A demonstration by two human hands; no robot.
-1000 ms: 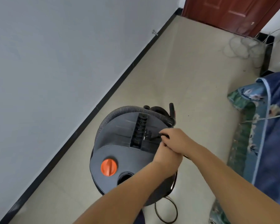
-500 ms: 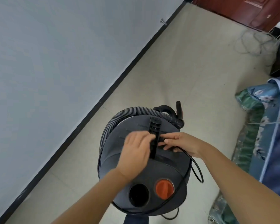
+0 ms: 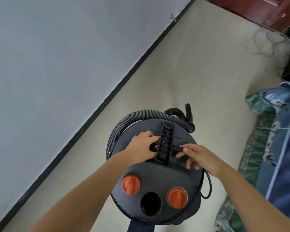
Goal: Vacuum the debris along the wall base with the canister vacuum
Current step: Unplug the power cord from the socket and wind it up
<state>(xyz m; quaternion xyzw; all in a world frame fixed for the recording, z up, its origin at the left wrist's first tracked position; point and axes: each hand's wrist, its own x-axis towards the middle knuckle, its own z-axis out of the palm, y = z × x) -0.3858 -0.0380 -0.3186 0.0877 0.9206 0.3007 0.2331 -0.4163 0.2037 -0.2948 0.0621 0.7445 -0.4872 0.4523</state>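
The black canister vacuum (image 3: pixel 157 178) stands on the beige floor, seen from above, with two orange knobs and an open round port on its lid. A ribbed grey hose (image 3: pixel 124 124) curls round its far left side. My left hand (image 3: pixel 141 148) grips a black plug (image 3: pixel 155 147) just left of the lid's carry handle (image 3: pixel 166 141). On the handle's right side, my right hand (image 3: pixel 199 158) pinches the black power cord (image 3: pixel 208 186), which runs under the handle and loops down the canister's right side. No debris shows along the black wall base (image 3: pixel 107 97).
A grey wall runs diagonally on the left with a metal door stop (image 3: pixel 172 18) near its base. A red-brown door (image 3: pixel 258 7) and tangled wires (image 3: pixel 266 42) lie at the far right. A floral quilt (image 3: pixel 274 131) crowds the right side.
The view has shifted so the whole lid shows. My left hand moved from over the handle to its left side and now grips the plug. My right hand stays at the cord.
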